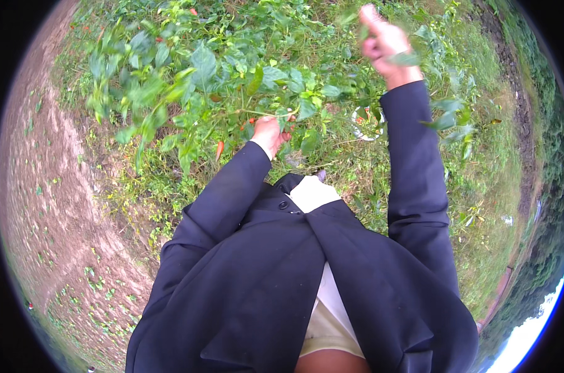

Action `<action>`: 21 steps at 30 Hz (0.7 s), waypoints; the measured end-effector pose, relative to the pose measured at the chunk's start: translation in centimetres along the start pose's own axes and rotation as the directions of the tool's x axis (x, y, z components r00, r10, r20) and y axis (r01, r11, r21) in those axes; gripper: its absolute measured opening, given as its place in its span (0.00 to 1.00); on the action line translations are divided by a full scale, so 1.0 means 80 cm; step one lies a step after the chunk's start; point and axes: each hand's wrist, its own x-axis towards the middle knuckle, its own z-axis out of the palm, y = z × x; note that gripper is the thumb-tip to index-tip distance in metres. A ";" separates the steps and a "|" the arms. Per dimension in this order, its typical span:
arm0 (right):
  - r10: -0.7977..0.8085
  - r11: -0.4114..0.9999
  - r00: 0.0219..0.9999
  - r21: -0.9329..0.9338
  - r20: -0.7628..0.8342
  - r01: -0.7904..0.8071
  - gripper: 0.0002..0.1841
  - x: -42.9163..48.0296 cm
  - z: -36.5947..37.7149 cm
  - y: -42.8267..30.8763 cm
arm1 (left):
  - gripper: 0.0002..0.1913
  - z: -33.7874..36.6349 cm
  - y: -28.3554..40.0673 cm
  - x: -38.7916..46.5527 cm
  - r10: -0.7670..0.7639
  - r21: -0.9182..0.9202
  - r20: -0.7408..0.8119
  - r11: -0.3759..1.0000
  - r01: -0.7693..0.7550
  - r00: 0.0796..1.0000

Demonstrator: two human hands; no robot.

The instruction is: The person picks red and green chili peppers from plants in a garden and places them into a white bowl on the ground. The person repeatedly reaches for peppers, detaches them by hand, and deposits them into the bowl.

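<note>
Leafy chili pepper plants [202,70] fill the ground before me. My left hand [270,134] grips a thin green chili plant stem [254,112] low in the foliage, its fingertips partly behind leaves. A ripe red-orange chili [220,150] hangs to the left of that hand, and a green chili [255,80] hangs above it. Farther out at upper right, my right hand [389,46] is raised over the plants with leaves close about it. Motion blurs its fingers, so whether they hold anything is unclear.
A white container [368,137] with red and green bits inside sits among the plants below my right hand, partly hidden by leaves. Bare brown soil [53,186] with small seedlings lies left. Grass [482,261] and a dirt strip [527,172] run along the right.
</note>
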 end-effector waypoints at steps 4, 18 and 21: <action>-0.192 0.739 0.852 0.643 0.488 -0.201 0.11 -0.047 -0.023 -0.072 | 0.10 0.007 0.004 -0.002 0.069 -0.040 -0.062 0.997 -0.072 0.996; 0.067 0.931 0.930 -0.358 0.362 0.072 0.13 -0.241 0.075 0.099 | 0.14 0.007 0.033 -0.191 0.276 0.110 0.301 0.941 -0.321 0.913; 0.156 0.898 0.917 -0.440 0.367 0.024 0.14 -0.239 0.077 0.115 | 0.10 0.013 0.033 -0.194 0.344 0.240 0.159 0.896 -0.374 0.926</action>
